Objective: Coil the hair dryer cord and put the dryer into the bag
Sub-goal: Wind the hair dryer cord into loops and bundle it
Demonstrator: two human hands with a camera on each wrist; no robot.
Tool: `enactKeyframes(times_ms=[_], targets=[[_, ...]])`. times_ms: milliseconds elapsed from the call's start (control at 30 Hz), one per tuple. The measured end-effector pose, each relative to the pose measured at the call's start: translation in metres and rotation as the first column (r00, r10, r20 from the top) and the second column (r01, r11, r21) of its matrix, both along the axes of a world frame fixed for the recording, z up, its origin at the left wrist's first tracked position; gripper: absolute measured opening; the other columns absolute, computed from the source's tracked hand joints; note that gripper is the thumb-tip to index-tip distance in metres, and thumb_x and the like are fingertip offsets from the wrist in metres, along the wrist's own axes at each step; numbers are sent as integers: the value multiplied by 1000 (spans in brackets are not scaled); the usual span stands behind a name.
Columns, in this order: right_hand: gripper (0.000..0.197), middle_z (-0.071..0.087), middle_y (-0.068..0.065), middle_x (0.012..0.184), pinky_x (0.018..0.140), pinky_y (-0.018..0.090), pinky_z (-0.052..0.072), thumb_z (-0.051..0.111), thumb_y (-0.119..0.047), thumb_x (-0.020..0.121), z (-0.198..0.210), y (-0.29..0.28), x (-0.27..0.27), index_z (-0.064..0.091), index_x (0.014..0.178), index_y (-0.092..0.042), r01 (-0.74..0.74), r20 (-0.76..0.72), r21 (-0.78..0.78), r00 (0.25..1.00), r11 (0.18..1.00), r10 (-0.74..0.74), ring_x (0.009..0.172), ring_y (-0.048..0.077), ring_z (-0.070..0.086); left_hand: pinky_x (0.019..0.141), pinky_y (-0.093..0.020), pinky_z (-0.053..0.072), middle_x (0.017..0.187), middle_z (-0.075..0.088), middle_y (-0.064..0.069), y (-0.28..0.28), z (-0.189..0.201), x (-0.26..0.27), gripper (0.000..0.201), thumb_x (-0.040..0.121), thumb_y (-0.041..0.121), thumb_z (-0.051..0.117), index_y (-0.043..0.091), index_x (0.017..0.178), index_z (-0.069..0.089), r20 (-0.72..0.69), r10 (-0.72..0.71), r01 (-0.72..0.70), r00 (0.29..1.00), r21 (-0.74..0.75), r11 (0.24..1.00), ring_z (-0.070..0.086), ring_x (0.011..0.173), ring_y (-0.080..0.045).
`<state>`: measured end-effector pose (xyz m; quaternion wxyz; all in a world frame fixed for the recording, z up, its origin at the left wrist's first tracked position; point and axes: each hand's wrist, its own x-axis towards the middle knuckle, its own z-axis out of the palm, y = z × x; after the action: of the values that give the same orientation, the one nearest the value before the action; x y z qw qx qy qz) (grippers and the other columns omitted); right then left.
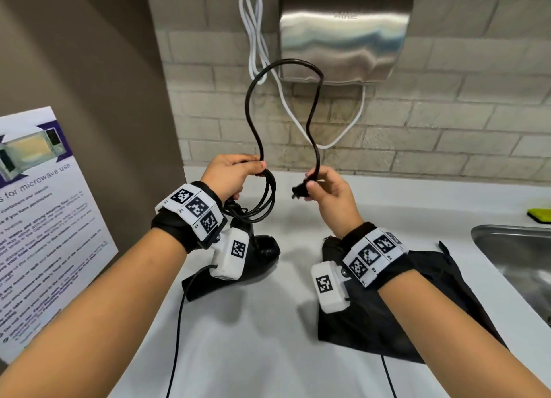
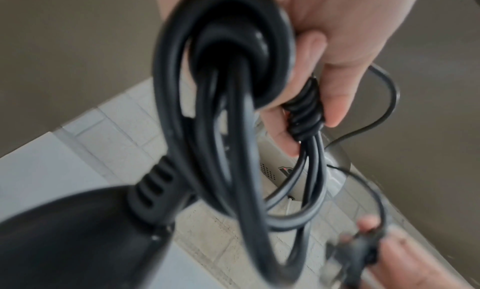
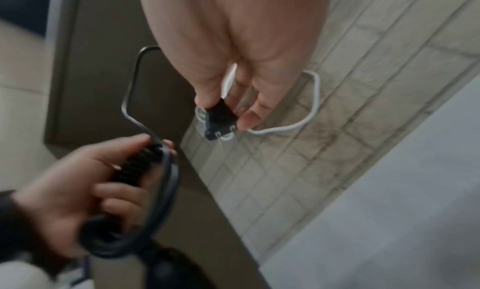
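My left wrist unit hides most of the hair dryer; only part of its black body shows, lying near the left edge of the white counter. My right forearm covers part of the black bag, which lies flat toward the counter's right side, short of the sink cut off at the right edge of the frame. Both wrist views are blurred, and the loop count is hard to confirm; about three loops hang from my left hand.

Count: one dryer, one bag, one black cord, one plug, two hands.

My left hand is clenched around the gathered coils, above the dryer. My right hand pinches the plug between thumb and fingers, prongs pointing left. The free length of cord arches upward between the two hands, in front of the wall-mounted steel hand dryer and its white cable.
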<state>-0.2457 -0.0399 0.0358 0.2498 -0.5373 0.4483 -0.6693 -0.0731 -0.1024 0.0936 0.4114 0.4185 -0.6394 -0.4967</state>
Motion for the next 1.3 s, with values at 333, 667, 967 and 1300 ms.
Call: enactKeyframes(times_ms=[333,667,967,1300], targets=[[28,59,-6,78,74,22,45,70,-2,72,-3,-17,40,61,79,-26,100,-265,-118,956,988,-128,73,14,52,34,-14,26,88,67,-1,3,0,-5,6,84,22,66,22,89,66,-18,-34,34,999,44,998,30,31,-4],[39,55,-7,77,68,9,43,43,7,77,7,-37,45,40,107,-18,-68,-309,5,949,998,66,69,-5,57,32,-14,25,81,62,10,6,-2,-9,9,86,10,61,17,91,65,-11,-147,147,989,43,988,30,29,-2],[43,66,10,71,63,31,43,33,-39,91,-48,-24,-29,62,95,-7,205,-864,-140,452,969,-221,64,30,62,33,-13,22,82,62,0,-7,-6,-2,16,89,14,58,21,100,67,-93,-113,120,989,75,990,24,30,-3],[30,60,15,118,85,33,44,37,-17,95,-67,-18,-98,55,117,-8,749,-825,541,560,382,71,106,32,57,32,-12,23,73,68,0,-11,-9,4,11,86,16,63,25,88,70,-113,-96,105,989,71,992,26,46,-13]])
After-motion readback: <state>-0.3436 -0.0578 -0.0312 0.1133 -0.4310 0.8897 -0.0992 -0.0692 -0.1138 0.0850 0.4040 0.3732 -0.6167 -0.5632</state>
